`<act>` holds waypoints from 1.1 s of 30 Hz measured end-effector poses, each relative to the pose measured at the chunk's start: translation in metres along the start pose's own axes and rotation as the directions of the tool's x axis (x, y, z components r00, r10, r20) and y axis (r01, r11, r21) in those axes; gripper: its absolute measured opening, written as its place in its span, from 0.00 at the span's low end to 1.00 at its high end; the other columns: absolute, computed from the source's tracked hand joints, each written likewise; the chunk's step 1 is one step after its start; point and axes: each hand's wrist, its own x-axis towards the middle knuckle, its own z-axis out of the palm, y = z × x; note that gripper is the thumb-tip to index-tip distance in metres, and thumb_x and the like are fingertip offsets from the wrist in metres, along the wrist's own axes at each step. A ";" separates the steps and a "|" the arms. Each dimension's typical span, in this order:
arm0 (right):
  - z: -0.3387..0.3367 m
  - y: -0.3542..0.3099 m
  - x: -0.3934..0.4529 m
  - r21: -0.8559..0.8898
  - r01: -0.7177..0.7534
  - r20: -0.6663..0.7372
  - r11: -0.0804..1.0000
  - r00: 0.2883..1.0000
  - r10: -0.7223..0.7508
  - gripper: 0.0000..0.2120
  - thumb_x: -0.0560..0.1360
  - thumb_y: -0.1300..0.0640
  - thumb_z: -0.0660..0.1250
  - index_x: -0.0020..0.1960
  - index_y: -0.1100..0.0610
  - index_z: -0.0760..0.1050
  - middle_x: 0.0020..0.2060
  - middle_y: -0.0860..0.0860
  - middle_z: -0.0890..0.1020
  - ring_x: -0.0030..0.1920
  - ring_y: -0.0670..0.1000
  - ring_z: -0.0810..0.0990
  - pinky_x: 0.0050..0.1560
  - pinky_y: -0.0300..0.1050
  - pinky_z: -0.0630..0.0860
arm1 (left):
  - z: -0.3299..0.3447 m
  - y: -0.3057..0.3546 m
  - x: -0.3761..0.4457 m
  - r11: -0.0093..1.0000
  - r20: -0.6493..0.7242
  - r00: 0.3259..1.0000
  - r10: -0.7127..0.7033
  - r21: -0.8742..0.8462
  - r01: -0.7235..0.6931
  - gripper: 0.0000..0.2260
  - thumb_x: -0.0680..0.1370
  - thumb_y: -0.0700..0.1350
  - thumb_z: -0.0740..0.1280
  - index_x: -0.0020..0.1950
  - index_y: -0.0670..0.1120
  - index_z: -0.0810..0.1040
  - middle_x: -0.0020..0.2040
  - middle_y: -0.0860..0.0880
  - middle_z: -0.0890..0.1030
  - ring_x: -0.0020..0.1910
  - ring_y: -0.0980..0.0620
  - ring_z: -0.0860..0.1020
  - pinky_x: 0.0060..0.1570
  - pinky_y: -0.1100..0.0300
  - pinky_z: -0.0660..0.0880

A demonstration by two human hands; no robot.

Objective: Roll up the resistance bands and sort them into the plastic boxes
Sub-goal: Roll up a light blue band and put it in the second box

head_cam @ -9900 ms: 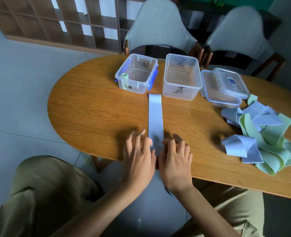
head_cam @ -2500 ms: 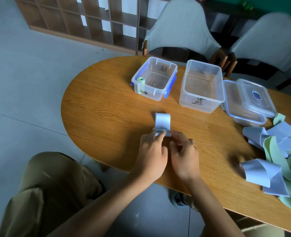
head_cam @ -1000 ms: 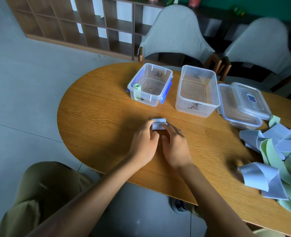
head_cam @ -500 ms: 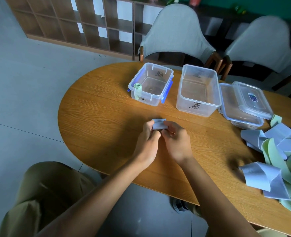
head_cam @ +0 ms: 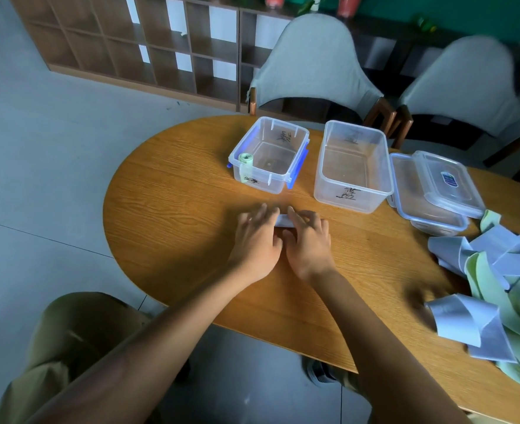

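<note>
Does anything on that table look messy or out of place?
Only the tangled heap of loose blue and green bands at the wooden table's right end; two clear lids lie stacked askew beside it.

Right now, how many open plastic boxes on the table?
2. Blue-clipped box at the far edge, a green roll in its near-left corner; larger clear box immediately right of it. The lids lie further right.
</note>
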 end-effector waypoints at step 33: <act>-0.029 0.021 0.034 0.100 0.243 0.011 0.965 0.969 -0.246 0.14 0.84 0.60 0.59 0.68 0.55 0.71 0.55 0.48 0.72 0.59 0.52 0.74 0.59 0.38 0.66 | 0.003 -0.031 0.039 0.948 -0.097 0.951 0.295 0.154 -0.278 0.15 0.82 0.56 0.54 0.54 0.46 0.73 0.50 0.49 0.76 0.43 0.49 0.76 0.39 0.54 0.72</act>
